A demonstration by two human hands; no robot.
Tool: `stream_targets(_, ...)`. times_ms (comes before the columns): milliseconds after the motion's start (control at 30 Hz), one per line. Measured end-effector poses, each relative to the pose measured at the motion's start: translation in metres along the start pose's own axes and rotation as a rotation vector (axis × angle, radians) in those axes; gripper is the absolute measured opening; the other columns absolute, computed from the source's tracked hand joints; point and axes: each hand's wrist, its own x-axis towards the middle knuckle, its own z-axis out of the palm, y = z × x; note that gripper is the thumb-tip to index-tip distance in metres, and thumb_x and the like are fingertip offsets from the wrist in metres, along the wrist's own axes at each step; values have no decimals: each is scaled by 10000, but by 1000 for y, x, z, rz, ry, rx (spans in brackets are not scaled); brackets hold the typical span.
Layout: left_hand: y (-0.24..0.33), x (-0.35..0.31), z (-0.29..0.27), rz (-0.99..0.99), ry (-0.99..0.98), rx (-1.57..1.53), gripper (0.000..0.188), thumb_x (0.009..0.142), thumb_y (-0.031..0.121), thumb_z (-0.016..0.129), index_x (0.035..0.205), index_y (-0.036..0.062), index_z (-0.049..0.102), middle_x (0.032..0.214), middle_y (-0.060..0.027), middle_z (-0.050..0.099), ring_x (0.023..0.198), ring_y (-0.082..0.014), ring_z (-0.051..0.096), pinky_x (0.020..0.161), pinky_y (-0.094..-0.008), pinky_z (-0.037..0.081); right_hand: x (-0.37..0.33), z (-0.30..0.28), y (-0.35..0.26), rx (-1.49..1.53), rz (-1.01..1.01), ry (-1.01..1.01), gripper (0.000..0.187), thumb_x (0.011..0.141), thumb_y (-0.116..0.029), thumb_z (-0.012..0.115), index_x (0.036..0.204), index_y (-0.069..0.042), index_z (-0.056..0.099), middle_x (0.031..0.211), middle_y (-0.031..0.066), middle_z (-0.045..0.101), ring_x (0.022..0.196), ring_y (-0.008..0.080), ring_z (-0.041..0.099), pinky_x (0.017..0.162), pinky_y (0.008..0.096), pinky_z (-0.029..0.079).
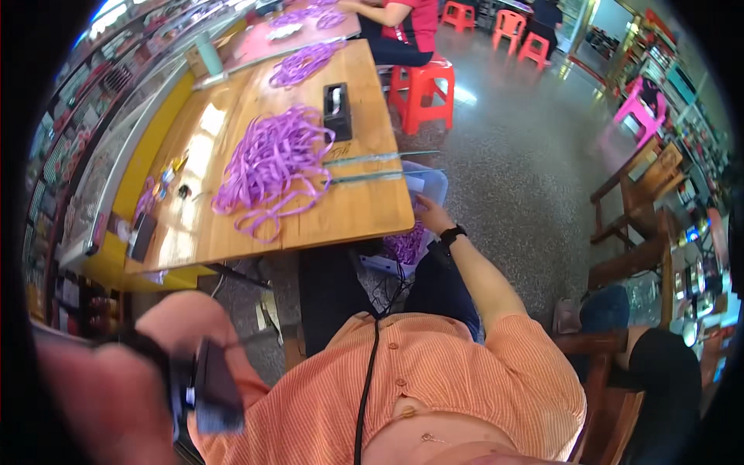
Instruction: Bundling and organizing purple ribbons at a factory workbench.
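My left hand (108, 403) is raised close to the camera at the lower left, heavily smeared, so its fingers cannot be read. A dark strapped device (217, 387) sits at that wrist. At the table's right corner, my right hand (432, 212) reaches beside a pale plastic bin (435, 186). Its fingers look bent together; what they hold, if anything, is too small to make out. A black watch (451, 234) circles that wrist. Purple ribbon (405, 246) lies in the bin below. On the wooden table (364, 213) spreads a large loose heap of purple ribbon (275, 155).
Two thin rods (376, 177) jut past the table's right edge. A black holder (336, 112) and a smaller ribbon pile (302, 63) lie farther back. Beyond, a person in red (403, 27) sits on a red stool (423, 93). Wooden chairs (639, 194) stand right.
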Motion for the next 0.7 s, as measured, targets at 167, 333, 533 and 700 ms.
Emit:
stream_targets(167, -18, 3, 11, -32, -69, -81, 391, 863, 216, 632, 1134, -63, 601, 1130, -222, 631, 1185, -326, 549, 992, -405, 437, -26, 20, -9, 113, 253, -165, 558, 905, -206, 680, 1412, -50, 509, 1177, 146, 683, 1023, 209, 660, 849, 323, 532)
stream_targets(333, -27, 7, 13, -21, -84, -140, 401, 871, 214, 615, 1153, -69, 588, 1147, -225, 626, 1185, -325, 551, 1004, -405, 430, -62, 11, -22, 206, 319, -170, 496, 912, -207, 671, 1379, -85, 553, 996, 73, 690, 797, 153, 639, 676, 303, 536)
stream_targets(533, -43, 16, 25, 17, -84, -229, 414, 880, 211, 595, 1176, -77, 573, 1167, -230, 619, 1186, -324, 553, 1018, -405, 422, -80, -9, -23, 361, 402, -163, 422, 942, -225, 637, 1347, -117, 587, 937, 49, 667, 730, 138, 608, 612, 284, 513)
stream_targets(700, -61, 27, 30, 84, -54, -251, 424, 888, 209, 578, 1196, -83, 560, 1184, -233, 614, 1186, -324, 555, 1030, -405, 416, -91, -10, -31, 414, 425, -128, 392, 938, -220, 641, 1303, -78, 615, 865, 56, 678, 670, 131, 613, 563, 294, 497)
